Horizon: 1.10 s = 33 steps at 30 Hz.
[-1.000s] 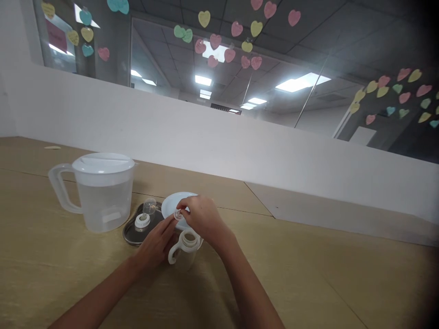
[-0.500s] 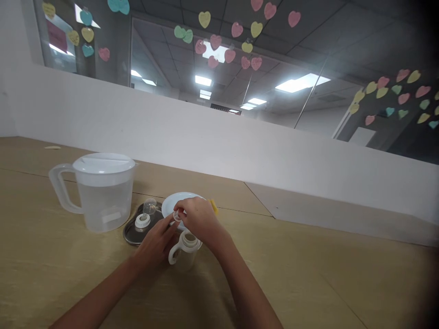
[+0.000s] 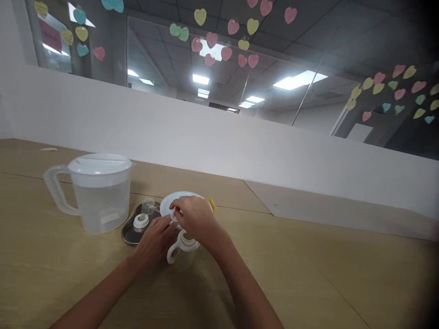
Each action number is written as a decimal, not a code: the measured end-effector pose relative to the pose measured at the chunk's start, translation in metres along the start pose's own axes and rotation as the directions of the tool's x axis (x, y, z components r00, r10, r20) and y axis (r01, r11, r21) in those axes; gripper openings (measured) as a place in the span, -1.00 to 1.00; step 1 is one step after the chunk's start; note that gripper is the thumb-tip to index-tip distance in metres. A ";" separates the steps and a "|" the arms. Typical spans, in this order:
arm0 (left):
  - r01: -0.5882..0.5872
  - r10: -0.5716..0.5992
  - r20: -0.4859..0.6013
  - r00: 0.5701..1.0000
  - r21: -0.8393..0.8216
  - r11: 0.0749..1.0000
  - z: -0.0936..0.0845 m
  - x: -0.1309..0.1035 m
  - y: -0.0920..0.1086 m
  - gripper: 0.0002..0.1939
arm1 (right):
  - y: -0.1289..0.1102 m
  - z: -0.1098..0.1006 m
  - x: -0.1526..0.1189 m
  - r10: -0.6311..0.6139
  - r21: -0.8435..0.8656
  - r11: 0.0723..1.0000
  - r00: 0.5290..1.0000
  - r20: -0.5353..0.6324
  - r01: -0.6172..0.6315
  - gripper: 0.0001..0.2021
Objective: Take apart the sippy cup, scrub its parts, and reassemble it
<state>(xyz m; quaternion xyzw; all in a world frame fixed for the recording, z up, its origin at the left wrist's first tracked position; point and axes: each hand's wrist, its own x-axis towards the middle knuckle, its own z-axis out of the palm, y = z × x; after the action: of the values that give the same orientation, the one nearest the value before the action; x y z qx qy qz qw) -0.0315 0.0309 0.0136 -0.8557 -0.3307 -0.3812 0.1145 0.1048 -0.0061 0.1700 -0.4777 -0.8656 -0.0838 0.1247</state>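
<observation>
Over the edge of a pale plate (image 3: 168,201), my right hand (image 3: 197,219) pinches a small whitish, see-through round piece (image 3: 174,215). My left hand (image 3: 157,237) comes up from below, its fingertips close against that piece; what its curled fingers hold is partly hidden. Just below both hands stands an uncapped clear baby bottle (image 3: 185,258) with a white side handle. To the left, on a dark metal tray (image 3: 130,234), sit a white bottle collar with a teat (image 3: 141,221) and a clear dome cap (image 3: 148,206).
A large translucent pitcher (image 3: 101,201) with a lid stands left of the tray, its handle pointing left. Something yellow (image 3: 211,204) shows behind my right hand. A white wall (image 3: 171,132) with a window above bounds the wooden table (image 3: 308,265) at the back.
The view has shifted slightly, so things sit a little further left. My fingers have turned a little around the small piece, which is now more covered by my right hand.
</observation>
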 end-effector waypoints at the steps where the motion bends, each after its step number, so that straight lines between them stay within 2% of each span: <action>1: -0.003 0.003 0.010 1.000 -0.006 1.000 0.000 0.000 0.000 -0.70 | 0.001 0.000 0.000 -0.003 -0.001 1.000 1.000 -0.006 0.003 -0.76; 6: 0.018 -0.017 0.019 1.000 -0.054 0.998 0.000 0.000 -0.002 -0.72 | 0.005 0.006 0.001 -0.109 -0.056 0.993 0.992 -0.059 0.106 -0.76; 9: 0.016 -0.014 0.022 1.000 -0.098 0.995 -0.001 0.001 -0.002 -0.73 | 0.009 0.012 0.001 -0.231 -0.112 0.970 0.963 -0.140 0.216 -0.75; 12: 0.005 -0.003 0.016 1.000 -0.135 0.991 -0.001 0.002 0.002 -0.74 | 0.010 0.013 0.001 -0.293 -0.171 0.950 0.935 -0.199 0.262 -0.78; 20: -0.029 0.029 0.000 1.000 -0.152 0.988 0.003 0.002 0.006 -0.69 | 0.000 -0.010 -0.008 -0.335 -0.212 0.933 0.916 -0.222 0.290 -0.75; 29: -0.029 0.029 0.002 1.000 -0.045 0.999 0.011 0.000 0.003 -0.60 | 0.000 -0.018 -0.014 -0.311 -0.182 0.946 0.909 -0.277 0.268 -0.71; 33: -0.031 0.032 0.021 0.999 -0.051 0.998 0.009 0.002 0.005 -0.56 | -0.001 -0.025 -0.019 -0.319 -0.190 0.944 0.895 -0.313 0.270 -0.72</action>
<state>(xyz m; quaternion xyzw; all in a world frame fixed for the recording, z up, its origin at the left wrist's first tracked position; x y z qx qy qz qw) -0.0223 0.0322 0.0090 -0.8676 -0.3084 -0.3783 0.0950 0.1167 -0.0282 0.1881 -0.3267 -0.8853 -0.2439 0.2235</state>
